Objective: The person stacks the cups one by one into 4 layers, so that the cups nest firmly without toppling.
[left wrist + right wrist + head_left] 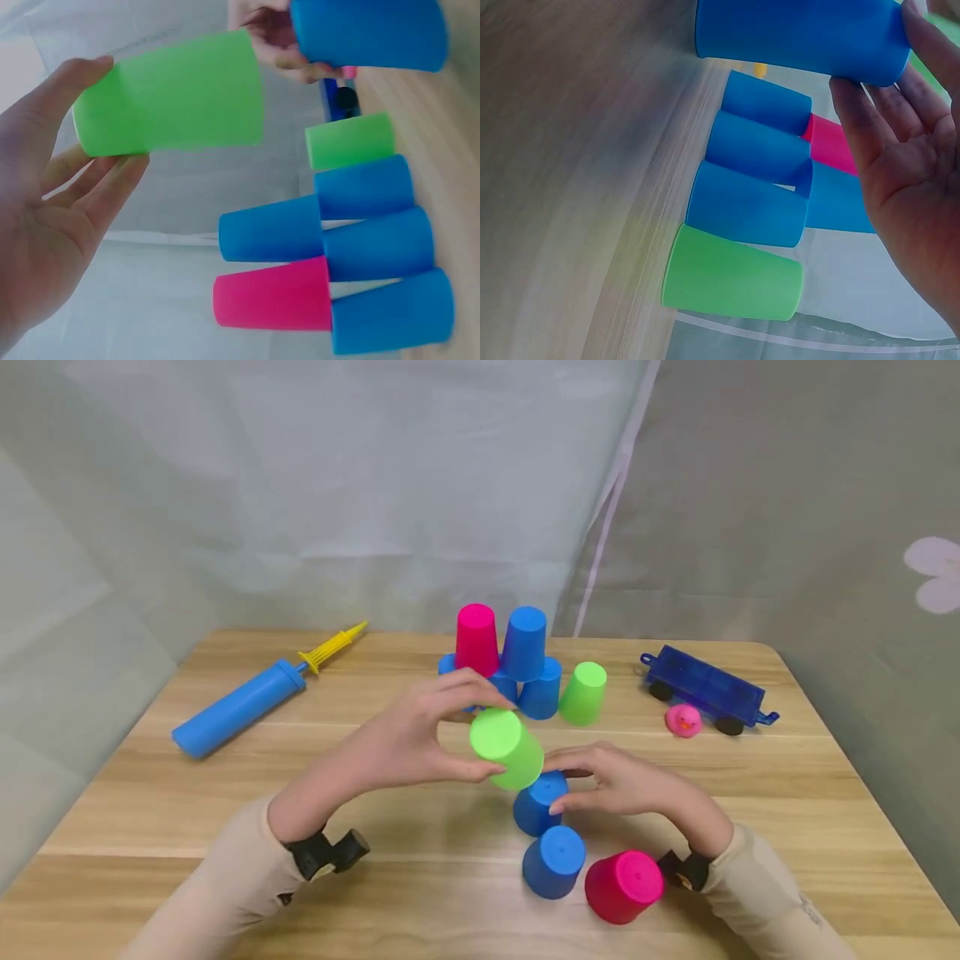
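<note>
My left hand (pixel 487 735) pinches a green cup (pixel 507 748) between thumb and fingers and holds it tilted, bottom up, above the table. In the left wrist view the green cup (pixel 172 94) lies across those fingers (pixel 97 199). Just below it an upside-down blue cup (pixel 538 806) stands on the table. My right hand (pixel 561 788) grips its top with thumb and fingertips. The right wrist view shows this blue cup (pixel 795 34) with the fingers (pixel 870 112) at its closed end. A second blue cup (pixel 554 861) and a pink cup (pixel 623 886) stand nearer to me.
At the back stands a stack of cups: blue ones (pixel 542 690) below, a pink (pixel 477 639) and a blue (pixel 523 643) on top, a green cup (pixel 583 693) beside. A blue pump (pixel 240 706) lies left. A blue toy wagon (pixel 705 689) and a pink duck (pixel 683 720) sit right.
</note>
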Available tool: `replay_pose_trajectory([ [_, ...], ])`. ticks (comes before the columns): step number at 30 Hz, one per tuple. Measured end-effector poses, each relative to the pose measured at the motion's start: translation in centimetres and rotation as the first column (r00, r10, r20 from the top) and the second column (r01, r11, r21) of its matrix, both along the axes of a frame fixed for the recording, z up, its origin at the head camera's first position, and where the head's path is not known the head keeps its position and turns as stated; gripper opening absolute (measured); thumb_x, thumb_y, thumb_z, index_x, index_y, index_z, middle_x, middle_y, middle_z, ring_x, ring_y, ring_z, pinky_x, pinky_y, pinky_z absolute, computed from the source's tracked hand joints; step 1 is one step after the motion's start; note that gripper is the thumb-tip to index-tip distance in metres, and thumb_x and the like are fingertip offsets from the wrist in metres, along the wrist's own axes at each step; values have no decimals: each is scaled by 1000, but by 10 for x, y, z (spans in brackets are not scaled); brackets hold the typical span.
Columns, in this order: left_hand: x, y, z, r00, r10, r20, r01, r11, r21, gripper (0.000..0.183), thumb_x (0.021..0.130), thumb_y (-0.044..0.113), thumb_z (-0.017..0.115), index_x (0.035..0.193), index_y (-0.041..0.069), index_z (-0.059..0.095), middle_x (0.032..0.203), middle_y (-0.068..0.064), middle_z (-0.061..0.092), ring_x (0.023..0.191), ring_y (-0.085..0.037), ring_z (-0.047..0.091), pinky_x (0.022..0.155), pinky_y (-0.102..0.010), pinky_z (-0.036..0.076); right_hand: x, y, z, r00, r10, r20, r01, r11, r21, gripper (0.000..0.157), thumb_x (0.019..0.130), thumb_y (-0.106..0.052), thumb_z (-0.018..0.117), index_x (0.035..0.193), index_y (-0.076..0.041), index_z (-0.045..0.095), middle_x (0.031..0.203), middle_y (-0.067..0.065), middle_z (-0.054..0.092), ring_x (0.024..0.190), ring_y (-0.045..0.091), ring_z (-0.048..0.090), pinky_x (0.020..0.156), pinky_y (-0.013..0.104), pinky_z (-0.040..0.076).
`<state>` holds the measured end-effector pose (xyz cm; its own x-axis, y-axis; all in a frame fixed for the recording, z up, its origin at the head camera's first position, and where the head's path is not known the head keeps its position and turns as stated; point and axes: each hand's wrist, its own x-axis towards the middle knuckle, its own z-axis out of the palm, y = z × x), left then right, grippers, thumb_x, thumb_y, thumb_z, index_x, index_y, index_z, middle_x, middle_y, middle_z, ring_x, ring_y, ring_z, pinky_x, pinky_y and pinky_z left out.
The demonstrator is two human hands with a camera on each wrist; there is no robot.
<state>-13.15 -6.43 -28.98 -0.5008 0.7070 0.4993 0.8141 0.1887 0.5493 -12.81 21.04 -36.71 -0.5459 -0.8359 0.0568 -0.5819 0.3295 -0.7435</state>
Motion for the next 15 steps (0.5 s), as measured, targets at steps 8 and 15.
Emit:
replay_pose_trajectory([
  [8, -50, 39, 6, 997, 47, -54, -42, 994, 98, 47, 67, 23, 85, 107, 5, 67, 101, -2, 63, 92, -9, 57, 75, -22, 52, -1, 0, -2, 998, -3, 57, 3, 1000, -1, 48, 86, -33, 66, 126, -7, 58, 126, 3, 60, 116, 16, 56, 94, 34, 47],
  [15, -84, 67, 8, 992, 123, -29, -120, 989, 87, 49, 69, 27, 83, 109, 5, 67, 100, -3, 64, 91, -11, 60, 80, -27, 51, -3, 2, -3, 990, -19, 137, 19, 1000, 2, 50, 85, -32, 67, 127, -7, 57, 127, 1, 59, 117, 14, 55, 95, 36, 47],
])
